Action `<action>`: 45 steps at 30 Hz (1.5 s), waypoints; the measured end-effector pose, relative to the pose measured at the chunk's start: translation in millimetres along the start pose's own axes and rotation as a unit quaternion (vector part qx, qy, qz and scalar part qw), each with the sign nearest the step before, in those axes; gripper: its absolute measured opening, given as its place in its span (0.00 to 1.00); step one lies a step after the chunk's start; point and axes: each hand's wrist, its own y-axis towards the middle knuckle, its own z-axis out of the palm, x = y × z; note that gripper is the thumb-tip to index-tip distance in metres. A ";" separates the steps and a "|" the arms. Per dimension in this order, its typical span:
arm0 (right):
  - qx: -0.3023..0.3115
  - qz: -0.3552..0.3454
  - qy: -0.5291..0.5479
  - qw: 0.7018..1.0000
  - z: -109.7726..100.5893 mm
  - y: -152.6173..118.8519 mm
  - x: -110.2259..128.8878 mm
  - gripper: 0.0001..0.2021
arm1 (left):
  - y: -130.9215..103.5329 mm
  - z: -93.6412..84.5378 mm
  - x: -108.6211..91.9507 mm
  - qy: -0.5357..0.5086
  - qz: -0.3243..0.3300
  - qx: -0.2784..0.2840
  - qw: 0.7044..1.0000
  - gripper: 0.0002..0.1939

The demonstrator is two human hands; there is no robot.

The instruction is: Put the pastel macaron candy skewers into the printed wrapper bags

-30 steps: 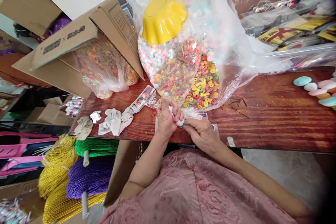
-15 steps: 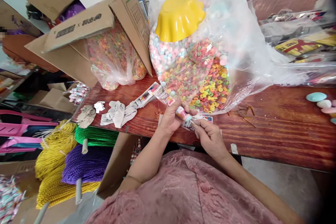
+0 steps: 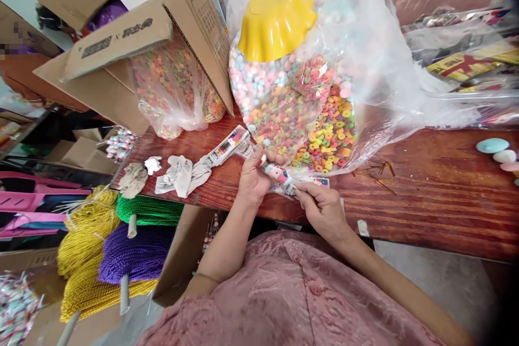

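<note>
A short stick threaded with pink, white and pale blue candy-like pieces (image 3: 279,174) slants between my two hands above the table's near edge. My left hand (image 3: 253,179) is closed at its upper left end, where a small red-and-white piece (image 3: 263,160) shows by the thumb. With thumb and forefinger, my right hand (image 3: 322,208) pinches the white lower end. Beneath the hands lies a printed plastic packet (image 3: 320,181), partly covered. Just beyond them, loose ring-shaped candy-like pieces (image 3: 330,135) spill from a clear bag holding pastel balls (image 3: 259,86).
An upturned yellow bowl (image 3: 278,19) rests on the bag. An open cardboard box (image 3: 203,27) with a bag of rings stands left, near crumpled gloves (image 3: 182,173). Brown twist ties (image 3: 381,173), pastel pieces (image 3: 492,145) and packets (image 3: 466,65) lie right. Cord bundles (image 3: 133,254) sit below left.
My left hand has shifted slightly left along the stick, uncovering more of the threaded pieces. My right hand keeps its pinch at nearly the same spot.
</note>
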 end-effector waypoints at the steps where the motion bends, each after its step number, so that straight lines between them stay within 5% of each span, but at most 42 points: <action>1: -0.013 -0.039 -0.050 0.998 0.0 -1.9 -3.0 0.10 | 1.8 0.0 -1.4 0.006 -0.001 -0.005 1.000 0.15; 5: -0.055 -0.202 -0.243 0.947 -1.9 -2.9 -5.9 0.10 | 5.4 -0.3 1.6 0.013 -0.019 0.000 1.000 0.19; 8: -0.073 -0.256 -0.286 0.920 -2.4 -0.7 2.5 0.10 | 5.2 1.6 7.6 0.007 -0.001 -0.009 1.000 0.20; 17: -0.049 -0.298 -0.222 0.927 10.8 -8.5 30.2 0.12 | 6.9 4.9 4.3 -0.026 0.040 -0.090 0.995 0.24; 22: -0.038 -0.291 -0.226 0.929 7.2 -7.3 31.0 0.12 | 6.4 0.4 3.1 -0.040 0.047 -0.067 0.996 0.23; 30: -0.042 -0.214 -0.226 0.949 4.2 -2.8 20.4 0.10 | -10.4 2.2 8.5 0.002 -0.014 0.044 0.999 0.13; 38: -0.030 -0.258 -0.273 0.926 2.7 -5.5 28.1 0.10 | 4.3 0.3 14.9 -0.103 -0.021 -0.044 0.993 0.16; 45: -0.043 -0.275 -0.286 0.917 8.0 -5.5 20.4 0.09 | -0.8 -1.6 22.6 -0.020 -0.007 -0.039 0.999 0.22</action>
